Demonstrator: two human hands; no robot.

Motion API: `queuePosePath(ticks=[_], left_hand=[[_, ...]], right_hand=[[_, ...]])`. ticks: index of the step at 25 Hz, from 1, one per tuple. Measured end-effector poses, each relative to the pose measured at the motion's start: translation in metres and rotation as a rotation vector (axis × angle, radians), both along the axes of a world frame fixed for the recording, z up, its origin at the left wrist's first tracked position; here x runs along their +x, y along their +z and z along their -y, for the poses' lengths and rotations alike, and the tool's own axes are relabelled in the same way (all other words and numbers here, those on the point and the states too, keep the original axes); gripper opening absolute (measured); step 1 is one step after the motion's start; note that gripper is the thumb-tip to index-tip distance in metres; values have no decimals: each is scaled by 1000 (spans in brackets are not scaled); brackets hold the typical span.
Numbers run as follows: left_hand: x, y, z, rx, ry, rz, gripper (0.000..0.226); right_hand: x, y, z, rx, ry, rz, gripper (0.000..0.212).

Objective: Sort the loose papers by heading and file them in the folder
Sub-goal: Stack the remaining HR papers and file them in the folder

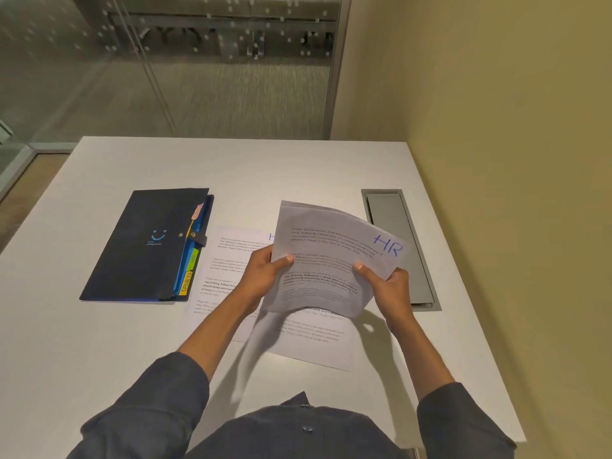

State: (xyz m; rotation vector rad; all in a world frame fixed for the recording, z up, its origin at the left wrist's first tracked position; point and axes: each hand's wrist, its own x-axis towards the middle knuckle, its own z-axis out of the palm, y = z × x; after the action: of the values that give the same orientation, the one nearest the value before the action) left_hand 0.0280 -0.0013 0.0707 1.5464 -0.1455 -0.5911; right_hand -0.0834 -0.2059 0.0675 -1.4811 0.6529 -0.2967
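- Here, both hands hold up one sheet of paper (334, 256) above the white table (99, 342), its top corner marked "HR" in blue ink
- The left hand (265, 273) pinches the sheet's left edge, thumb on the printed face and the other fingers hidden behind it
- The right hand (385, 283) grips the lower right part of the same sheet, thumb pressed on the front, fingers curled underneath
- The sheet bows in the air, tilted so the heading sits toward the far right
- Two more printed papers lie flat on the table beneath the hands: one (225, 260) just beside the folder with a blue heading mostly covered by the raised sheet, another (314, 342) nearer the person, overlapping it
- The dark folder (145, 246) lies closed on the left side of the table, apart from the hands, strap snapped over its edge
- Coloured index tabs (189, 270) stick out along the folder's right side; the yellow one reads "SPORTS", a green one above it is too small to read surely, and a pink one sits near the top
- A grey cable hatch (397, 250) is set into the table to the right of the raised sheet
- Dark sleeves cover both forearms up to near the elbows
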Motion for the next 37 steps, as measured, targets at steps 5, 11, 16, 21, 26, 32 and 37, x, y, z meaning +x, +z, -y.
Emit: queuePosePath(ticks=[5, 11, 16, 21, 26, 32, 37], left_hand=[[-2, -3, -3, 17, -11, -12, 22], [-2, 4, 4, 1, -8, 40, 20], [-2, 3, 1, 15, -22, 8, 28], [-12, -6, -5, 32, -23, 2, 21], [-19, -9, -8, 38, 27, 22, 24], [-23, -20, -13, 93, 105, 3, 15], [-2, -12, -12, 104, 220, -143, 15]], right_hand=[[-2, 10, -2, -55, 38, 76, 25], [0, 26, -3, -80, 1, 141, 11], [-3, 29, 0, -56, 29, 207, 41], [-9, 15, 2, -121, 103, 95, 24], [-12, 7, 0, -69, 107, 98, 18], [-11, -20, -5, -85, 168, -7, 22], [-7, -30, -14, 8, 184, -6, 24]])
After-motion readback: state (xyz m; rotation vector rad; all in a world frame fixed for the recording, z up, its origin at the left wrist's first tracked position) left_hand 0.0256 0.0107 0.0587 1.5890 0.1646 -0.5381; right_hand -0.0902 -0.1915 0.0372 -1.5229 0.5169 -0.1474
